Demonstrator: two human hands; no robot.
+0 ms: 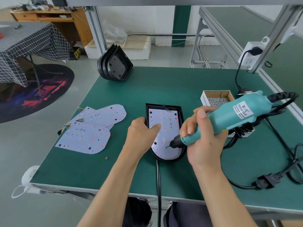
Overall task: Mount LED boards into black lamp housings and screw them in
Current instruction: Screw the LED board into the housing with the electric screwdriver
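Right hand (199,138) wrapped round teal screwdriver (229,117), tip on a screw in LED board (165,128) seated in housing (181,115). Left hand (142,133) flat beside, thumb pressing board. Mid-screwing, probably; next, steady downward push.

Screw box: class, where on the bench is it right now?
The screw box sits at the bench's far right, just behind the screwdriver in the right hand.

A small assembly workshop — the green-matted surface (164,89) sits in an aluminium-profile frame (96,28) with a mounted power socket (251,54). On it lie a box of screws (216,99) and stacked black housings (114,64) — behind, a cluttered wooden bench (49,15).
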